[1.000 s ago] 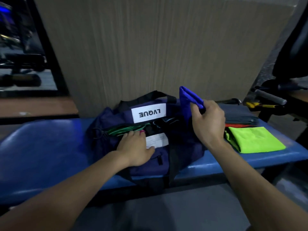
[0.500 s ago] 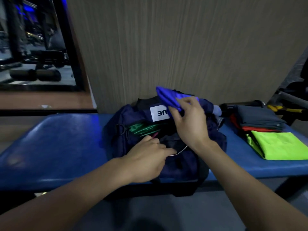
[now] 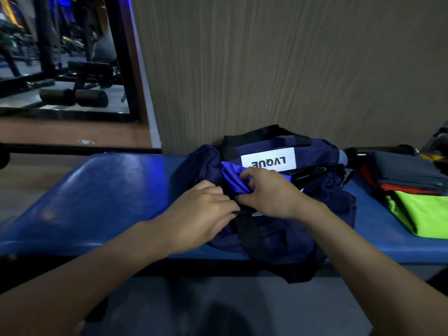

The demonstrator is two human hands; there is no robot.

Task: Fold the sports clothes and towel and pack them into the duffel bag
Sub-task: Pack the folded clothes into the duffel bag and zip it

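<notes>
A navy duffel bag [image 3: 322, 209] with a white LVQUE label stands on the blue bench [image 3: 109, 197] against the wall. My right hand [image 3: 269, 192] grips a folded bright blue garment [image 3: 230, 177] and holds it down in the bag's open top. My left hand [image 3: 201, 212] lies at the near rim of the opening, fingers curled on the bag's edge next to the blue garment. A sliver of green cloth shows by my left fingers. What else lies inside the bag is hidden.
To the right on the bench sits a pile of folded clothes: a grey piece [image 3: 407, 173] over a red one [image 3: 397, 189], and a neon green piece [image 3: 426, 212] in front. A wood-look wall stands right behind the bag. Gym equipment [image 3: 72, 93] shows at far left.
My right hand has brought the blue garment down from above the bag into its opening. My left hand has shifted to the bag's rim beside it. The view has swung left.
</notes>
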